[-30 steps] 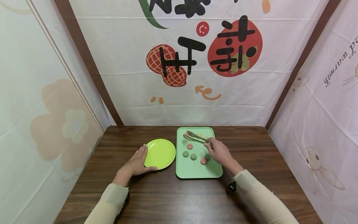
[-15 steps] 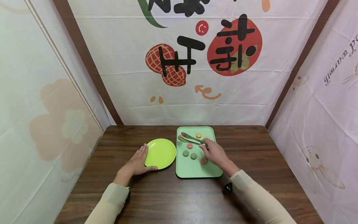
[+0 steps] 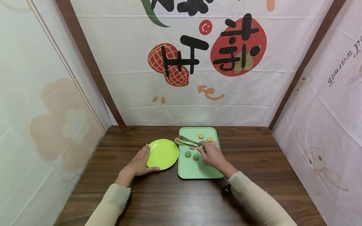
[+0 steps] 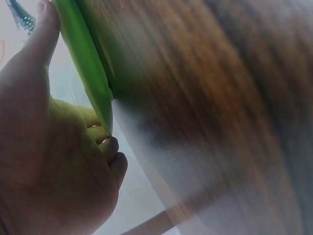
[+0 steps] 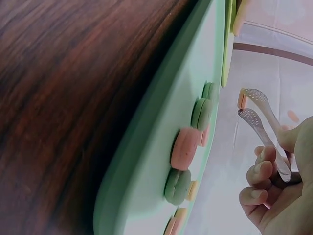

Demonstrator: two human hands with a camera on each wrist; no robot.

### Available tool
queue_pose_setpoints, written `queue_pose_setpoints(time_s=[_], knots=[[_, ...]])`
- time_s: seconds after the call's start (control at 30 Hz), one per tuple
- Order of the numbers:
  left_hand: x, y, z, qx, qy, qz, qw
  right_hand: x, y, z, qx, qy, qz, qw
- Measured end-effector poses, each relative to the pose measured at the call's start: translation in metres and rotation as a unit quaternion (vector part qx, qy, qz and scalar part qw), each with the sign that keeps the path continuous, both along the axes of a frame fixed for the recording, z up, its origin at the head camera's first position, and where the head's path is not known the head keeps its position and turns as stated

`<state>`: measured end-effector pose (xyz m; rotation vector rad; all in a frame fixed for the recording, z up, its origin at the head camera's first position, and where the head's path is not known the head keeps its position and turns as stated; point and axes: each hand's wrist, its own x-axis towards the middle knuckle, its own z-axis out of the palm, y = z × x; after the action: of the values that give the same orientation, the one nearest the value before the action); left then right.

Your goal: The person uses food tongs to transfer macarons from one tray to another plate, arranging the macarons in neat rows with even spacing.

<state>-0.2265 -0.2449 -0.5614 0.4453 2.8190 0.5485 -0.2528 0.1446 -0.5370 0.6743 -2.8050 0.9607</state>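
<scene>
Silvery metal tongs with perforated tips (image 5: 268, 112) are reaching farther left than in the earlier frames, bringing along a round pink macaron (image 5: 242, 99) that appears to be pinched between them; left hand and plate are staying put. On the far left, the person's left hand (image 3: 138, 163) is resting with thumb and fingers spread wide, touching the rim of a round, glossy yellow-green plate (image 3: 162, 154) and seemingly steadying it. Just right of that, the raised macaron is showing over the left edge of a rectangular pale-green tray (image 3: 192, 171), so the transfer is probably about midway, the piece leaving the tray without yet lying on the plate. Two round green macarons (image 3: 188, 154) are sitting left of centre on the tray, and two round yellow macarons (image 3: 201, 136) are lying near its far edge; further pieces are partly hiding under the tongs and hand. Rightmost, the right hand (image 3: 214, 156) is closing its curled fingers and thumb around the tongs above the tray.
</scene>
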Motion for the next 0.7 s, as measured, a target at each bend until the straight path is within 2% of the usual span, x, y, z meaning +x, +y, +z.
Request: queue_pose_setpoints(time_s=[0.4, 0.7], knots=[[0.000, 0.001, 0.003, 0.003, 0.000, -0.006, 1.0000, -0.005, -0.015, -0.001, 0.020, 0.006, 0.017, 0.9996], [0.001, 0.002, 0.003, 0.006, 0.001, -0.005, 1.0000, -0.009, -0.023, -0.006, 0.000, -0.008, 0.040, 0.9992]])
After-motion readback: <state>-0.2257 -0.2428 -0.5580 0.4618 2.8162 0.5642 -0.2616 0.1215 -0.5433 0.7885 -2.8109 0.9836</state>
